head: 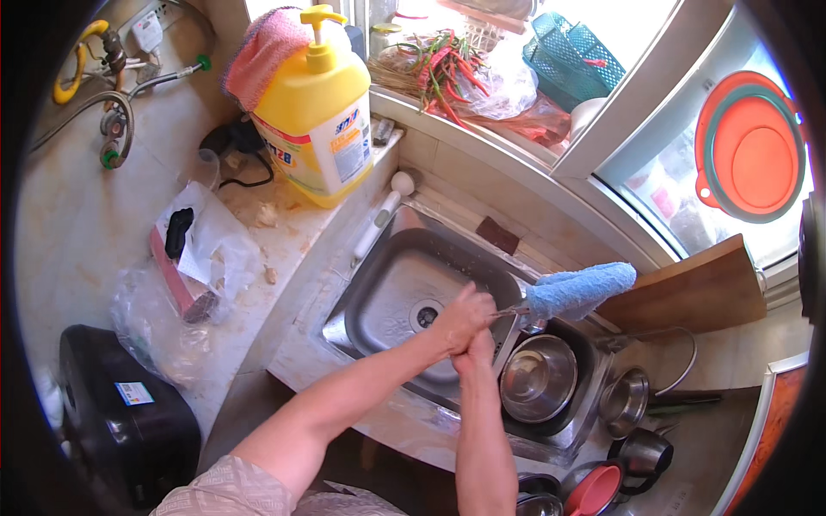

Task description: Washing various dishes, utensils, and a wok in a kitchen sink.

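Over the left basin of a stainless steel sink (pixel 387 309), my two hands are pressed together. My left hand (pixel 466 315) lies across the upper side, close to the tip of the metal faucet spout (pixel 513 311). Below it, my right hand (pixel 476 350) meets it from the front, its fingers mostly hidden by the left. Whether anything small is between the palms cannot be seen. A blue towel (pixel 581 290) is draped over the faucet. The basin's drain (pixel 426 316) shows just left of my hands, and its floor looks wet.
In the right basin sits a metal bowl (pixel 539 378). A yellow pump bottle (pixel 316 122) with a pink cloth (pixel 271 55) stands on the left ledge. Pots and a red ladle (pixel 594 490) lie at lower right. A wooden board (pixel 697 290) leans by the window.
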Tool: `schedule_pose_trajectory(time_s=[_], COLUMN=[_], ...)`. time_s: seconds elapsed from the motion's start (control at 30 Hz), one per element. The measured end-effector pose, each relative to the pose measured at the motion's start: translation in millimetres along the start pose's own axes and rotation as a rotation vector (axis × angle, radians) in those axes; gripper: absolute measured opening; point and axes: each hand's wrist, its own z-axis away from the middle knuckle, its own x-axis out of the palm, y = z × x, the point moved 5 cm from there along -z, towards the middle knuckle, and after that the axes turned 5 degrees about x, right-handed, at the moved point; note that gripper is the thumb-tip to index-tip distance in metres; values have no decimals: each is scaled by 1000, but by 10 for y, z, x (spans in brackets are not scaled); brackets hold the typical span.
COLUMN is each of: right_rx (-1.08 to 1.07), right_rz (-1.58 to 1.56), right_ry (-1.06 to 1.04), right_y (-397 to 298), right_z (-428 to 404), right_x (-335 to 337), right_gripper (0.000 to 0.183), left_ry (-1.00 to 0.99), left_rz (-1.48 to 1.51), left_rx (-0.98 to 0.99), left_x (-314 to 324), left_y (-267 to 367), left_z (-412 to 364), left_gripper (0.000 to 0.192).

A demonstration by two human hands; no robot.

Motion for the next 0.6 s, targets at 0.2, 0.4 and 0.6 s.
schedule_pose_trajectory(time_s=[0.2, 0.4, 0.6], right_rx=[249, -437, -1145], right_rz=[236, 296, 1481], right_ry=[-288, 95, 76], right_y=[-27, -242, -331], right_z=[212, 288, 810], right_x=[-60, 90, 306], right_gripper=[23, 17, 19], left_ry=[-566, 145, 19], left_rz=[737, 1711, 1256], left_rx=[-317, -1355, -1230], left_x=[105, 599, 525], left_y=[-127, 92, -339], left_z=[275, 474, 834], left_gripper=[25, 22, 29])
